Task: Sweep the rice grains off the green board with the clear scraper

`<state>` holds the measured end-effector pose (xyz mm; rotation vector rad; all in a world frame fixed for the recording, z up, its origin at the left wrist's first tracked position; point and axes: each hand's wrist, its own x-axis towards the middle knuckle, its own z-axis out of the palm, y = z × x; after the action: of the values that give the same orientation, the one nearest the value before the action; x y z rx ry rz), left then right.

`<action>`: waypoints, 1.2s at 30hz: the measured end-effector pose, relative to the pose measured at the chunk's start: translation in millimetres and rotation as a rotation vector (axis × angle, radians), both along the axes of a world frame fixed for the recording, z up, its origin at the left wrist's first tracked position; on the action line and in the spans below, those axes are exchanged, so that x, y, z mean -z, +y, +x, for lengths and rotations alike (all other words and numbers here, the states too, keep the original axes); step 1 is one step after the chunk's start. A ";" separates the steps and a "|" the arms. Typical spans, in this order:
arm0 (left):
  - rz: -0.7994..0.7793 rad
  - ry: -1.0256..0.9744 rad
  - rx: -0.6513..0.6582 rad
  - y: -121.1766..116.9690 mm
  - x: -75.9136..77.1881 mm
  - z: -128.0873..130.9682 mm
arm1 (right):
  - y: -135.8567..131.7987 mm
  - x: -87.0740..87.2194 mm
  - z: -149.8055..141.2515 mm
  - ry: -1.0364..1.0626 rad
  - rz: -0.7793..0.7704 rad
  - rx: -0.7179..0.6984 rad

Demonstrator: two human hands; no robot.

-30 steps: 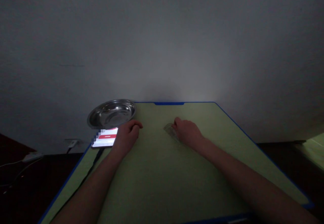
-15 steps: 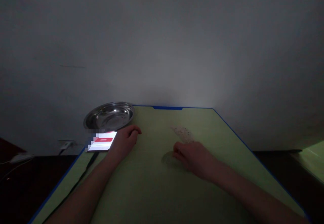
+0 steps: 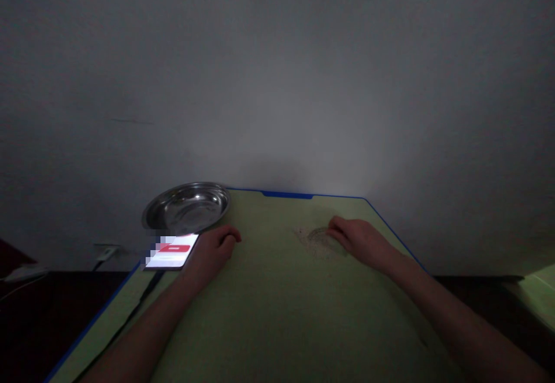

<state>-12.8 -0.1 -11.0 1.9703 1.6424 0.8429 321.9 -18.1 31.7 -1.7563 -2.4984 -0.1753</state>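
My right hand (image 3: 358,243) is closed in a pinch at the right of the table. A faint, see-through thing with a curved rim (image 3: 318,233) shows at its fingertips; its kind I cannot make out. Under and around that rim lies a patch of pale, speckled crumbs (image 3: 318,250) on the tabletop. My left hand (image 3: 217,249) rests on the table with its fingers curled in, and nothing shows in it. It lies right beside a phone (image 3: 173,256) with a lit white and red screen.
A shiny metal basin (image 3: 191,209) stands at the table's back left, behind the phone. The pale green table (image 3: 269,313) has a blue edge and meets a grey wall (image 3: 277,82). A dark cable (image 3: 134,308) runs along the left side.
My right hand has moved right and away from me, and the see-through thing has gone with it, now over the crumbs. My left hand stays by the phone; the view has tipped slightly.
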 end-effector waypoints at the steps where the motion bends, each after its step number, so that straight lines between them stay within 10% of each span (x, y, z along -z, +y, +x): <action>1: -0.002 0.008 0.004 0.0 -0.1 0.1 | 6.2 -3.8 3.2 0.002 0.019 0.018; 17: -0.028 0.034 0.019 0.1 1.3 -4.8 | 122.9 9.3 -38.7 -0.067 0.138 0.173; 26: -0.045 0.049 0.024 -3.5 -4.6 -1.9 | 105.4 38.9 -50.2 -0.115 0.072 -0.009; 36: -0.034 0.064 0.023 -3.3 -4.6 -3.5 | 115.1 32.3 -64.6 -0.063 0.065 -0.084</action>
<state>-16.2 -3.4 -6.4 2.0083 1.6551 0.7459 257.3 97.0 -0.6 -1.6434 -2.5729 -0.3063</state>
